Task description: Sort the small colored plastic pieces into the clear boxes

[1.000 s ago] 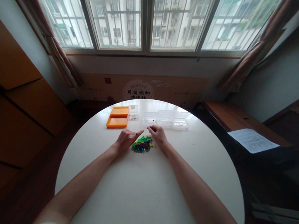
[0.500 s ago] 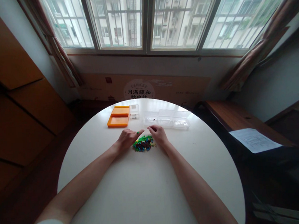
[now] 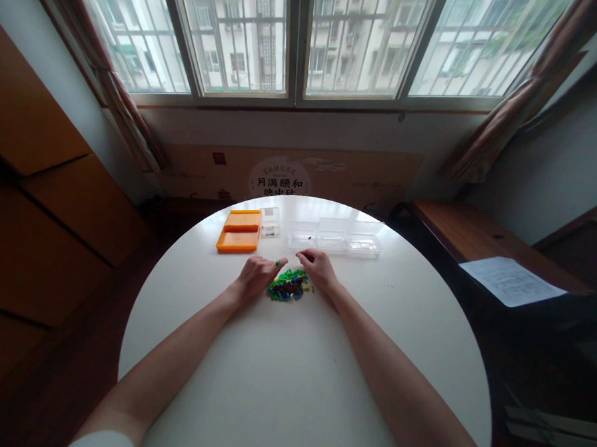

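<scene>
Head view: hand positions are practically unchanged from a second ago; no progress is indicated. A green piece is held in the half-curled left hand; contents of the curled right hand cannot be determined. Coloured pieces are heaped between, toward the far edge of the table.

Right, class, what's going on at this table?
A person's left hand holds a small green piece beside a pile of small coloured pieces on a white table. The right hand is across the pile, fingertips together; whether it grips anything is unclear. Beyond sit an open orange case and clear plastic boxes.
</scene>
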A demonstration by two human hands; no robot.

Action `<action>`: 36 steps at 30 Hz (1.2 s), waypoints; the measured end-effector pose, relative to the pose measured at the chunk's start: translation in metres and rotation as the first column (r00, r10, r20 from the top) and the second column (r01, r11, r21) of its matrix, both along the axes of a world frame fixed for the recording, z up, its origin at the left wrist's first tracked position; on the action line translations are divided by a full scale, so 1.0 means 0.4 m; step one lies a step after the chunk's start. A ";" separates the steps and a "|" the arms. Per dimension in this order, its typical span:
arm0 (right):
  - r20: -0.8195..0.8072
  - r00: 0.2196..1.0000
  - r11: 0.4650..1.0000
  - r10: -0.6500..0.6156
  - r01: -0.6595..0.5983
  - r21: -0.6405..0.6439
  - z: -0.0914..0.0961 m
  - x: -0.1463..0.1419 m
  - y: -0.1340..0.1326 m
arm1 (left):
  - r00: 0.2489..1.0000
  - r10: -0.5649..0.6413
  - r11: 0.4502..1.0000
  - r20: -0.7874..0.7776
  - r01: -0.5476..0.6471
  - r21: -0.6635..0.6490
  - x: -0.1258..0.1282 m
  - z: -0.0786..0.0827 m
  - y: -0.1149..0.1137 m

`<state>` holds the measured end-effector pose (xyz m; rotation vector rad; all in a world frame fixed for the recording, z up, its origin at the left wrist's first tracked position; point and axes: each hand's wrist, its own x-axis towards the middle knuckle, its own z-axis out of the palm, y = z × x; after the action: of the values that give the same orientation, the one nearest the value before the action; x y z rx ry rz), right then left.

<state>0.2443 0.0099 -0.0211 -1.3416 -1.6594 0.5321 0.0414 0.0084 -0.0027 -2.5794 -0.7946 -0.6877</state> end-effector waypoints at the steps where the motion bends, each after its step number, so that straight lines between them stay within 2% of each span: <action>1: 0.001 1.000 1.000 -0.002 0.002 0.001 0.001 -0.001 -0.001 | 1.000 0.001 1.000 -0.004 -0.001 -0.003 0.001 0.000 -0.001; 12: 0.009 1.000 1.000 -0.003 0.003 -0.005 0.007 -0.003 -0.001 | 0.999 -0.007 1.000 -0.036 0.006 -0.013 0.001 -0.010 0.003; 22: 0.010 1.000 1.000 -0.002 0.002 0.002 0.005 -0.004 -0.001 | 0.999 0.013 1.000 -0.049 -0.015 -0.026 0.003 -0.001 -0.003; 25: -0.043 0.999 1.000 -0.006 0.005 -0.018 0.003 -0.001 0.004 | 0.999 0.009 1.000 -0.051 -0.010 -0.018 0.003 -0.004 0.000; 27: -0.145 0.989 0.998 0.000 -0.009 -0.058 0.010 0.003 0.008 | 0.999 0.004 1.000 -0.053 -0.004 -0.008 0.002 -0.006 0.002; 29: -0.273 0.961 0.994 0.038 -0.065 -0.091 0.027 0.006 0.008 | 0.999 0.003 1.000 -0.053 -0.002 0.005 0.001 -0.008 0.004; 31: -0.359 0.925 0.980 0.128 -0.174 -0.099 0.055 0.005 0.001 | 0.999 0.007 1.000 -0.054 -0.006 0.019 0.001 -0.010 0.004; 36: -0.333 0.877 0.906 0.347 -0.405 -0.122 0.121 -0.020 -0.029 | 0.998 0.013 1.000 -0.054 -0.011 0.028 0.002 -0.014 0.006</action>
<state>0.2363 -0.0017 0.0271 -0.9962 -1.6439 1.0975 0.0421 0.0107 -0.0084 -2.5553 -0.7773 -0.6181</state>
